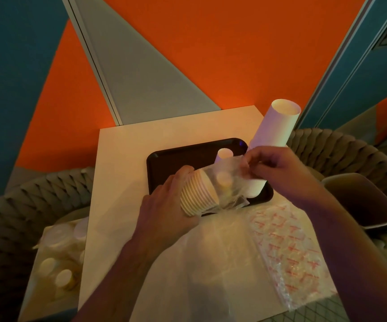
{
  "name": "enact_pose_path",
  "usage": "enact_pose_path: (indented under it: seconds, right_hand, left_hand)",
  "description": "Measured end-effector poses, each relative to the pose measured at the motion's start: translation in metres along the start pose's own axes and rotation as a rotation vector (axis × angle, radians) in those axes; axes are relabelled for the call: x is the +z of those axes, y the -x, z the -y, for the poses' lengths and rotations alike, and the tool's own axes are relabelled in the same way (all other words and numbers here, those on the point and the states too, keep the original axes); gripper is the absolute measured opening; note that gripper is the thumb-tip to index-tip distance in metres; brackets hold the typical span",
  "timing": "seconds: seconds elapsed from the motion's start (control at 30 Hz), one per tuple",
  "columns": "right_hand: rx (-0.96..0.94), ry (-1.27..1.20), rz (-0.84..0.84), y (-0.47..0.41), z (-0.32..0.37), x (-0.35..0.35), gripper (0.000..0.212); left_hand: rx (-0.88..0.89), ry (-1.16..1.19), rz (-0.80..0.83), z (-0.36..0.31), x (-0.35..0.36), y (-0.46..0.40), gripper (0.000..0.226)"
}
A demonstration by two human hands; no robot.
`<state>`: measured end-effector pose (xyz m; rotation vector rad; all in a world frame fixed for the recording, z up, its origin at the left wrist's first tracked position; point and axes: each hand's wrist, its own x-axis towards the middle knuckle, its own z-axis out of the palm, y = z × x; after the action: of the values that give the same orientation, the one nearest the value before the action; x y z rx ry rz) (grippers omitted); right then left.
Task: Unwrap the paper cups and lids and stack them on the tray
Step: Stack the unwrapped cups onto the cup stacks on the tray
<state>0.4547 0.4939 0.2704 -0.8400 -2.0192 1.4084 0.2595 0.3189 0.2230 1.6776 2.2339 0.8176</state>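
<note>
Head view, nearest first: a large cloudy plastic bag (211,263) lies crumpled over the near part of the white table (118,182), and beside it on the right lies a clear plastic bag printed with red marks (287,252). Both forearms reach over these toward the tray.

The left hand (164,205) grips a nested stack of paper cups (199,194) lying on its side, fingers curled over the ribbed rims and the palm beneath, with the open mouths facing right. The stack sits over the near edge of the black tray (176,154). A thin clear wrapper (229,175) trails off the mouth end of that stack; through it, small pale round shapes show, too blurred to name. The right hand (278,168) pinches the upper part of this wrapper between thumb and fingertips, the other fingers curled in.

Behind the right hand a tall stack of white paper cups (274,135) stands on the right part of the tray, leaning away to the right, open mouth up. A single small white cup (225,154) stands on the tray just left of it.

To the left, below the table edge, a box (55,259) holds more pale cups and lids. Woven chairs (350,159) flank the table, and an orange, grey and teal wall (188,54) rises beyond.
</note>
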Motion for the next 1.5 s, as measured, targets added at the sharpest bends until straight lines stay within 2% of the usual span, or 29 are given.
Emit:
enact_pose_path:
  seconds: [0.1, 0.23, 0.43, 0.63, 0.97, 1.03, 1.2, 1.33, 1.5]
  right_hand:
    - [0.025, -0.007, 0.212, 0.002, 0.004, 0.013, 0.028]
    - [0.028, -0.015, 0.243, -0.001, 0.005, 0.023, 0.023]
    - [0.028, 0.027, 0.314, 0.001, 0.008, 0.040, 0.041]
    - [0.038, 0.098, 0.277, 0.000, 0.010, 0.048, 0.044]
    - [0.098, -0.117, 0.206, 0.004, 0.009, 0.038, 0.068]
    - [0.117, -0.083, 0.222, 0.006, 0.009, 0.034, 0.071]
    - [0.174, 0.182, 0.314, 0.006, 0.013, 0.038, 0.073]
    - [0.129, 0.375, 0.373, 0.004, 0.020, 0.047, 0.084]
    - [0.182, 0.334, 0.351, 0.005, 0.020, 0.056, 0.091]
  left_hand:
    - [0.014, 0.014, 0.007, -0.001, -0.001, -0.001, 0.093]
    - [0.021, 0.006, 0.009, 0.002, -0.003, -0.002, 0.094]
    - [0.029, -0.005, 0.021, 0.004, -0.008, 0.001, 0.092]
    - [0.035, 0.010, 0.036, 0.004, -0.011, 0.001, 0.091]
    - [0.006, 0.055, -0.046, 0.013, -0.022, 0.008, 0.094]
    - [-0.001, 0.081, -0.075, 0.016, -0.023, 0.009, 0.094]
    - [-0.002, 0.092, -0.082, 0.016, -0.027, 0.009, 0.093]
    - [-0.023, 0.096, -0.038, 0.011, -0.028, 0.010, 0.095]
    - [-0.002, 0.139, -0.068, 0.015, -0.030, 0.011, 0.095]
